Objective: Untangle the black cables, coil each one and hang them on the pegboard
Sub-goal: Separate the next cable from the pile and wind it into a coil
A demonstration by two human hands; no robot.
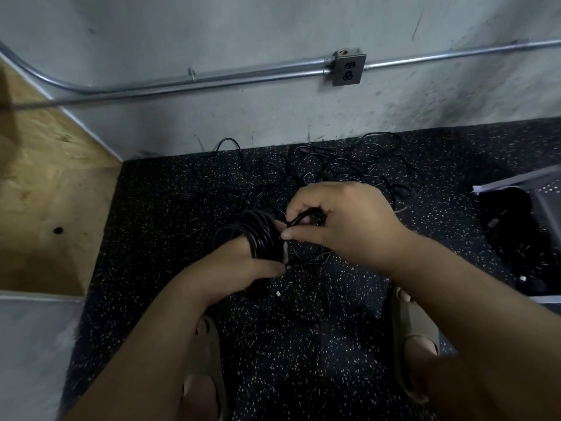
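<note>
Head view: the camera looks down at a dark speckled floor that meets a grey concrete wall. The left hand is at centre frame with a coil of black cable wound round it in many close loops. The thumb lies across the lower side of the loops, and the fingers are hidden behind them. The right hand is just beside the coil on its right. Its thumb and curled fingers pinch a strand of black cable that leads into the coil. The two hands are close together, each clamped on cable, and are held above the floor. A cable connector with a pale tip hangs below the left hand. The loose black cables lie in a tangled heap on the floor beyond the hands, spread out along the foot of the wall, and one loop rises against the wall. Where each cable begins and ends cannot be told against the dark floor. Two metal conduit pipes run along the wall to a metal outlet box with two sockets. A plywood panel fills the left side. At the right edge, a dark object lies on the floor next to a grey panel, which is partly cut off by the frame. The person's feet, in sandals, show at the bottom: the left foot under the left forearm and the right foot under the right forearm.
</note>
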